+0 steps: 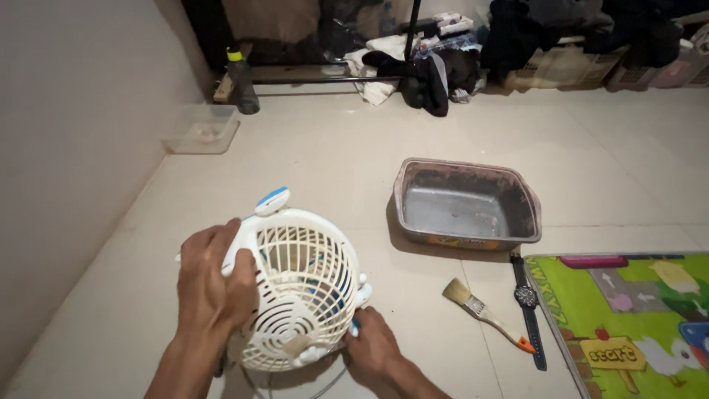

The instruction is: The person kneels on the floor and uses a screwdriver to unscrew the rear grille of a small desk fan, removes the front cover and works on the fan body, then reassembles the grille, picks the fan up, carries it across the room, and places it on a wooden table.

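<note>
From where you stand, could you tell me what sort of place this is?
Probably a room in a home: tiled floor, piled clothes by the wall, a child's play mat. Both hands grip a small white fan.

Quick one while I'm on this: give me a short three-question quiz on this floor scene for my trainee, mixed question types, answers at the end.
1. True or false: the left hand rests on the cage of the small white fan.
2. Which thing lies between the paintbrush and the play mat? A) a wristwatch B) a bottle C) a clear box
3. Fill in: the grey tub on the tiled floor holds ____ that can be seen.

Key
1. True; the right hand is at the fan's lower edge.
2. A, the wristwatch.
3. Nothing.
</note>
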`<state>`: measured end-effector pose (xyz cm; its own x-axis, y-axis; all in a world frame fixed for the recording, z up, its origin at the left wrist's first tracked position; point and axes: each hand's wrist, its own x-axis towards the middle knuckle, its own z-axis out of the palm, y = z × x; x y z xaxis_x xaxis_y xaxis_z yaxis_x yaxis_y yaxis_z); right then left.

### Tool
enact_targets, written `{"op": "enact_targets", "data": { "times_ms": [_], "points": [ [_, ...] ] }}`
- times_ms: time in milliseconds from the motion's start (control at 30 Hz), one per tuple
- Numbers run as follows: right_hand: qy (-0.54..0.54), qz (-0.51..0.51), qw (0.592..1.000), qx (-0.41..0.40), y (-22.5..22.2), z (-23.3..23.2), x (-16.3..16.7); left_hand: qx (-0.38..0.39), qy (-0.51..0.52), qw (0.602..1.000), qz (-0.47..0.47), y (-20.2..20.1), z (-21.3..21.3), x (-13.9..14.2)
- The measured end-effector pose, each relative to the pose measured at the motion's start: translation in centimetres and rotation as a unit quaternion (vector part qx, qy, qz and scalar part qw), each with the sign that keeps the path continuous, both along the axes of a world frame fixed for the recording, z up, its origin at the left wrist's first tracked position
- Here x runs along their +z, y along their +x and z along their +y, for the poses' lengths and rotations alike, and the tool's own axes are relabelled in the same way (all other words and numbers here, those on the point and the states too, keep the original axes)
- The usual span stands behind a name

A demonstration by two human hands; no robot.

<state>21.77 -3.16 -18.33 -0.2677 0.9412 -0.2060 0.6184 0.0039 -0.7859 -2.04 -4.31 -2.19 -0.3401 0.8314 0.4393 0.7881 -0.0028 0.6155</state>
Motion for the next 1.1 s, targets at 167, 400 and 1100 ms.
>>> {"op": "enact_targets", "data": {
  "times_ms": [167, 400, 1100],
  "points": [
    [0.009, 0.178, 0.984, -0.003, 1.7, 0.5, -0.8, 0.000, -0.012, 1.000, 0.005, -0.3, -1.4, 0.0],
    [0.090, 0.037, 0.995, -0.029, 3.2, 8.8, -1.0, 0.005, 0.005, 0.999, 0.039, 0.7, -4.2, 1.6],
    [0.190, 0.008, 0.978, 0.081, -3.5, 10.2, -2.7, -0.095, 0.137, 0.920, 0.354, -0.6, -6.5, 3.9]
  ]
}}
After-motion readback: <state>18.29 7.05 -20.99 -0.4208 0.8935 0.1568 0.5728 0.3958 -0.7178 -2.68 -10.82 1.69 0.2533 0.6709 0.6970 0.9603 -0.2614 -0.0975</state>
